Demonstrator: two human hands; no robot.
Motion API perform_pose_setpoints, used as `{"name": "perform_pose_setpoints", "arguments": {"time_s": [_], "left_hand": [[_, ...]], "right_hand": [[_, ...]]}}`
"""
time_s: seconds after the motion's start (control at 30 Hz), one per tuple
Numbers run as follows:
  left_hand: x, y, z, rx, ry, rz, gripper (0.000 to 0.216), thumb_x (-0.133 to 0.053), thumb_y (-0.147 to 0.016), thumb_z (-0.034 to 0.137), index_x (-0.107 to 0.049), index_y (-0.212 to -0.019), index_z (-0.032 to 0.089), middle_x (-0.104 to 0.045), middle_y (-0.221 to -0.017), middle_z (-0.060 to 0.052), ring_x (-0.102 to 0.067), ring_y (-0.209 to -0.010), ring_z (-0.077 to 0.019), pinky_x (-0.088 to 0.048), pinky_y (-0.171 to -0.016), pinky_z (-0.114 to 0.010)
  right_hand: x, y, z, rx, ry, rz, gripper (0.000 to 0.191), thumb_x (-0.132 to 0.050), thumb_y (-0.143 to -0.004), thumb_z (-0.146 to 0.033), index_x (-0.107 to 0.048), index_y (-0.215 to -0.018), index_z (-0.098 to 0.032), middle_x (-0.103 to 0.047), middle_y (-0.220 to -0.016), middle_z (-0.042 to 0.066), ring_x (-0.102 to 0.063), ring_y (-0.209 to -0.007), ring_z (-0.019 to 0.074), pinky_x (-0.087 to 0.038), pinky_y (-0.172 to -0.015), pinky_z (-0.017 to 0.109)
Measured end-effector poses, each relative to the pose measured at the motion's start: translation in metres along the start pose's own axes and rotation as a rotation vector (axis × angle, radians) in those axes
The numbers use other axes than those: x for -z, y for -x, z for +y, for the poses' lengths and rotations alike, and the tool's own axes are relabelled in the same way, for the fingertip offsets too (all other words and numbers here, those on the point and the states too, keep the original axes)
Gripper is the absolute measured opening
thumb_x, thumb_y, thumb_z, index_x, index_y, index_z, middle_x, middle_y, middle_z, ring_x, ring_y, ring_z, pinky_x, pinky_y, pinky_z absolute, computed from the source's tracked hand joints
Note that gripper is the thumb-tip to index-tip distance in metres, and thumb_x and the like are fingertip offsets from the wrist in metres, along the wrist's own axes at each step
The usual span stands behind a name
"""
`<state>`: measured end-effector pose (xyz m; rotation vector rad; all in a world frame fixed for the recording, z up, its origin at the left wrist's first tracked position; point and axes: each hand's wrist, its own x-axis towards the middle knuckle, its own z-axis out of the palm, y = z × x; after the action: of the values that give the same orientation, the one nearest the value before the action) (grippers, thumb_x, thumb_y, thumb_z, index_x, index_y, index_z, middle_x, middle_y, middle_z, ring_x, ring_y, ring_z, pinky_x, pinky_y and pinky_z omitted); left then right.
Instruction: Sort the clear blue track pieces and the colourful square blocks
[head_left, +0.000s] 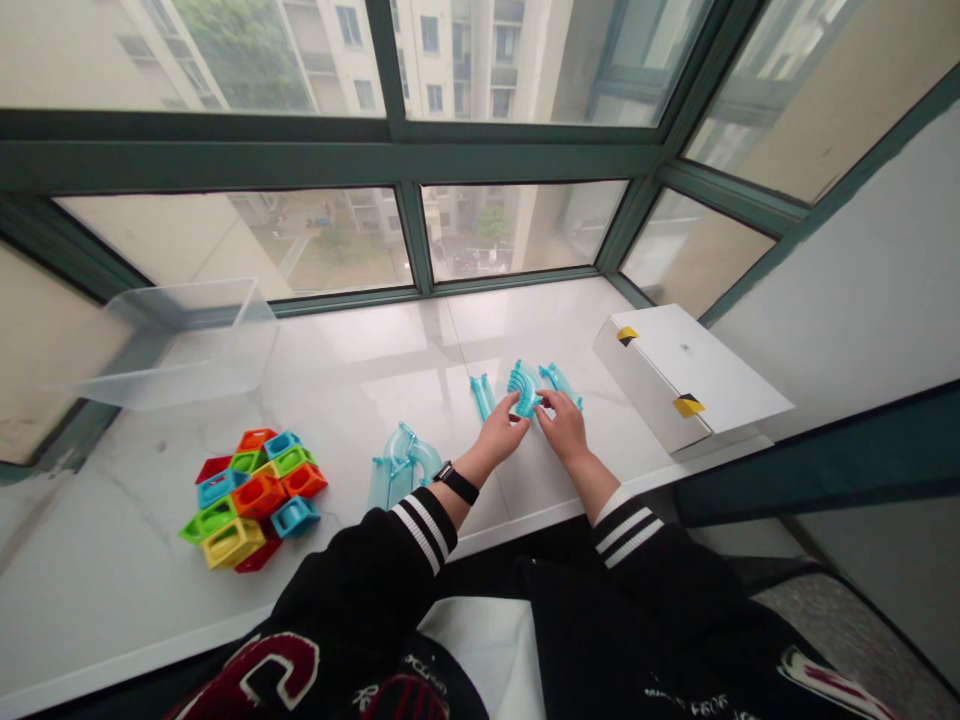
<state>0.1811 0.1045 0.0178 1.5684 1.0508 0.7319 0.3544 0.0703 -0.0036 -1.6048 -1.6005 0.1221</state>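
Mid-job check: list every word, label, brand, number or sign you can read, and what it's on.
"C", as it appears: large letter on the left sleeve.
White lettering on the jacket front: too blurred to read.
Pale-edged design on the right sleeve: unreadable.
Small mark on the white box: too small to read.

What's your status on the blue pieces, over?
Left hand and right hand both holding curved blue piece. Left-side blue piece and right-side blue piece close by. White box farther right, apart from both hands.
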Motion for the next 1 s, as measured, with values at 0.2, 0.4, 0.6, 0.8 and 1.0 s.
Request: {"name": "perform_pose_setpoints", "arguments": {"time_s": [0.2,0.4,0.6,0.8,1.0], "left_hand": [[0.001,0.000,0.001,-0.007,-0.017,0.005,0.066,-0.066,-0.090,0.019,-0.050,-0.153,0.018,-0.055,-0.158,-0.016,-0.072,-0.105,-0.0222,-0.056,-0.105,-0.042],[0.001,0.001,-0.001,-0.014,-0.037,-0.002,0.065,-0.066,-0.090,0.021,-0.050,-0.153,0.020,-0.055,-0.157,-0.014,-0.072,-0.106,-0.0227,-0.057,-0.104,-0.043],[0.001,0.000,0.000,-0.010,-0.027,-0.004,0.066,-0.068,-0.089,0.021,-0.050,-0.154,0.021,-0.055,-0.158,-0.014,-0.072,-0.105,-0.0232,-0.058,-0.101,-0.042],[0.003,0.002,0.003,-0.002,-0.006,0.001,0.066,-0.069,-0.089,0.022,-0.051,-0.153,0.020,-0.055,-0.157,-0.016,-0.072,-0.103,-0.0218,-0.058,-0.099,-0.041],[0.040,0.026,0.010,-0.056,0.052,-0.026,0.064,-0.067,-0.089,0.026,-0.052,-0.151,0.020,-0.056,-0.154,-0.016,-0.068,-0.092,-0.0161,-0.061,-0.082,-0.034]], "right_hand": [[0.000,0.001,-0.001,0.004,-0.015,0.007,0.027,-0.057,-0.096,-0.029,-0.071,-0.117,-0.020,-0.070,-0.098,0.009,-0.065,-0.089,0.0245,-0.055,-0.089,0.041],[-0.003,0.002,0.003,0.008,-0.015,0.009,0.027,-0.057,-0.095,-0.029,-0.071,-0.117,-0.020,-0.070,-0.096,0.008,-0.065,-0.088,0.0242,-0.055,-0.089,0.040],[-0.003,0.002,0.004,-0.020,-0.009,-0.014,0.028,-0.057,-0.096,-0.029,-0.070,-0.119,-0.022,-0.070,-0.097,0.008,-0.065,-0.090,0.0238,-0.056,-0.090,0.040],[-0.002,0.004,0.002,-0.037,-0.025,-0.018,0.030,-0.057,-0.096,-0.030,-0.068,-0.122,-0.022,-0.070,-0.097,0.008,-0.065,-0.089,0.0236,-0.057,-0.089,0.042],[-0.001,0.010,0.006,-0.088,-0.090,0.034,0.039,-0.061,-0.092,-0.033,-0.062,-0.129,-0.022,-0.071,-0.097,0.007,-0.067,-0.087,0.0227,-0.059,-0.088,0.045]]}}
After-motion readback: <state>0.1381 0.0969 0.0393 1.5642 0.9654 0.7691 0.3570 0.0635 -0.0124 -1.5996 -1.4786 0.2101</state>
